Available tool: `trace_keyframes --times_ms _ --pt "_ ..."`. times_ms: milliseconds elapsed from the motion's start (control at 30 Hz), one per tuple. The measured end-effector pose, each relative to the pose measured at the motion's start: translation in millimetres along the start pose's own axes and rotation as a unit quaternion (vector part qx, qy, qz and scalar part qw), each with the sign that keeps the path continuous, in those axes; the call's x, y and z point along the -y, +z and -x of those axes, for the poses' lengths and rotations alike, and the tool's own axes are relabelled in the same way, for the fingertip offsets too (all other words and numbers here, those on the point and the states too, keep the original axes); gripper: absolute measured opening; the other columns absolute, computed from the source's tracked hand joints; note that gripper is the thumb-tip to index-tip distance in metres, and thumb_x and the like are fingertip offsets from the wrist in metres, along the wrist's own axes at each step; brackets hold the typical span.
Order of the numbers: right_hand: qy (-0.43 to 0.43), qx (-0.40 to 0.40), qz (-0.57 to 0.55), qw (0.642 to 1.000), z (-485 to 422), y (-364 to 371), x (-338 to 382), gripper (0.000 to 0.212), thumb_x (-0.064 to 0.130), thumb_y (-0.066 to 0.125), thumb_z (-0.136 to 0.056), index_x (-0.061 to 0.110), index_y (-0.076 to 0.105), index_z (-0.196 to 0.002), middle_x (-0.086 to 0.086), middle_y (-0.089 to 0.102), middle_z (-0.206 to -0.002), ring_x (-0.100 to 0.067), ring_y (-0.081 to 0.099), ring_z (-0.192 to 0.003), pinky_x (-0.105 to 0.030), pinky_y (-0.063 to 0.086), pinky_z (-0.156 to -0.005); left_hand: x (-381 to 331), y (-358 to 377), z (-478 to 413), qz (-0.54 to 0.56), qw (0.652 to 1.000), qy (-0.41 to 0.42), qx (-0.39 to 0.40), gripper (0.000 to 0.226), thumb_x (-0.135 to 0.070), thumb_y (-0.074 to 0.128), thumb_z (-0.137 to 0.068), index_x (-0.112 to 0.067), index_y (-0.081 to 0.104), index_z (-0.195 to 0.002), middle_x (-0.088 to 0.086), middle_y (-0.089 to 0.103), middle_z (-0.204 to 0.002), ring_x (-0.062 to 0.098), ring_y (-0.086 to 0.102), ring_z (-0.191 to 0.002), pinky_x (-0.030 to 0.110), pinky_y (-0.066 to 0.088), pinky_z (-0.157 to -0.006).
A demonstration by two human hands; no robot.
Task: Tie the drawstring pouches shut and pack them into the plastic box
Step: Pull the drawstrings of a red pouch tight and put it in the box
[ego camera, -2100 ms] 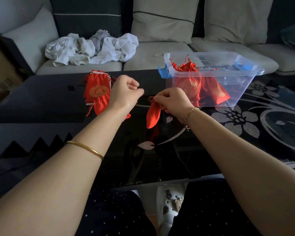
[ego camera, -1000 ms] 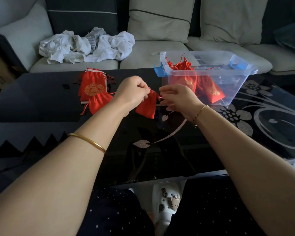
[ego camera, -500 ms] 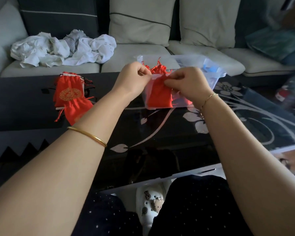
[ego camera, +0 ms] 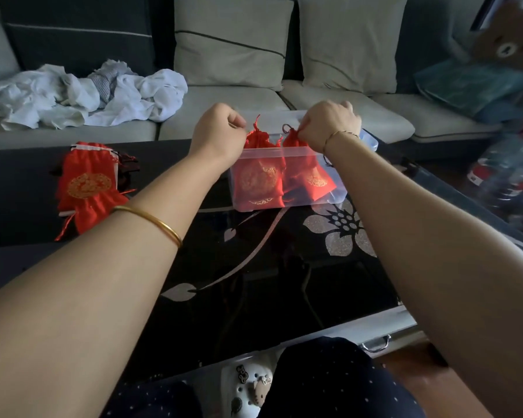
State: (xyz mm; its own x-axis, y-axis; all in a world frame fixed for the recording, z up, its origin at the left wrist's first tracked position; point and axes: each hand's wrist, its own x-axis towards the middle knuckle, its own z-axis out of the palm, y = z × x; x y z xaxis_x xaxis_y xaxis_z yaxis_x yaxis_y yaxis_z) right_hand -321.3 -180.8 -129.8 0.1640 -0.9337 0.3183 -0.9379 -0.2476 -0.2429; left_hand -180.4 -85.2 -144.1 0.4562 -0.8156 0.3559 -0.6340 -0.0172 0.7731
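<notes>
A clear plastic box (ego camera: pixel 287 151) stands on the black glass table (ego camera: pixel 254 267) and holds red drawstring pouches with gold emblems (ego camera: pixel 258 182) (ego camera: pixel 314 179). Both of my hands are over the box's near rim. My left hand (ego camera: pixel 216 132) has its fingers curled at the gathered top of the left pouch (ego camera: pixel 255 138). My right hand (ego camera: pixel 329 125) pinches the gathered neck of the right pouch (ego camera: pixel 293 137). A pile of more red pouches (ego camera: pixel 86 184) lies on the table to the left of my left forearm.
A grey sofa (ego camera: pixel 224 98) runs behind the table, with crumpled white cloth (ego camera: pixel 82 95) on its left seat. Teal cushions (ego camera: pixel 471 86) and a plastic-wrapped bundle (ego camera: pixel 507 173) sit at the right. My knees and a white clog (ego camera: pixel 248 387) show below the table's near edge.
Both hands carried a red pouch from above the table's middle to the box and lowered it inside. The view swung right, so the box now sits centre.
</notes>
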Motion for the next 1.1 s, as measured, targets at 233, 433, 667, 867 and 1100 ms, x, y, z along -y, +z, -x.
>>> trace_keyframes --times_ms 233,433,667,867,1100 --pt "-0.018 0.014 0.019 1.000 19 -5 5 0.027 0.016 0.041 -0.089 0.015 0.064 -0.105 -0.009 0.062 -0.115 -0.030 0.035 -0.125 -0.035 0.033 -0.088 22 -11 9 0.022 0.996 -0.019 -0.085 0.026 -0.004 0.043 -0.090 -0.007 0.060 -0.109 0.004 0.061 -0.114 0.013 0.056 -0.100 0.021 0.041 -0.079" --pt "-0.085 -0.040 -0.131 0.987 60 0 55 0.026 0.014 0.043 -0.086 0.010 0.047 -0.060 -0.011 0.052 -0.077 -0.034 0.044 -0.089 -0.031 0.042 -0.081 81 -40 40 -0.065 0.989 -0.092 -0.094 0.032 -0.004 0.046 -0.087 -0.008 0.063 -0.114 0.010 0.060 -0.121 0.021 0.057 -0.110 0.022 0.041 -0.088" --pt "-0.165 0.138 -0.261 0.941 126 70 139 0.027 0.011 0.048 -0.086 0.003 0.073 -0.091 -0.013 0.071 -0.097 -0.029 0.064 -0.091 -0.039 0.052 -0.084 139 -75 80 -0.344 0.913 -0.206 0.071 0.049 -0.026 0.050 -0.092 -0.009 0.043 -0.137 0.019 0.036 -0.143 0.039 0.034 -0.130 0.048 0.035 -0.103" --pt "-0.140 0.206 -0.256 0.934 138 104 150 0.027 0.009 0.046 -0.087 -0.001 0.070 -0.095 -0.017 0.070 -0.099 -0.033 0.064 -0.094 -0.040 0.054 -0.082 147 -81 81 -0.358 0.888 -0.157 0.242 0.031 -0.017 0.048 -0.089 -0.001 0.057 -0.114 0.019 0.057 -0.119 0.038 0.053 -0.109 0.046 0.045 -0.089" --pt "-0.174 0.243 -0.173 0.938 134 116 128 0.025 0.011 0.051 -0.087 0.016 0.071 -0.100 -0.003 0.067 -0.105 -0.020 0.061 -0.086 -0.027 0.044 -0.068 119 -83 85 -0.096 0.916 -0.153 0.359 0.012 -0.014 0.057 -0.089 -0.012 0.068 -0.086 0.004 0.068 -0.086 0.017 0.063 -0.079 0.028 0.047 -0.070"
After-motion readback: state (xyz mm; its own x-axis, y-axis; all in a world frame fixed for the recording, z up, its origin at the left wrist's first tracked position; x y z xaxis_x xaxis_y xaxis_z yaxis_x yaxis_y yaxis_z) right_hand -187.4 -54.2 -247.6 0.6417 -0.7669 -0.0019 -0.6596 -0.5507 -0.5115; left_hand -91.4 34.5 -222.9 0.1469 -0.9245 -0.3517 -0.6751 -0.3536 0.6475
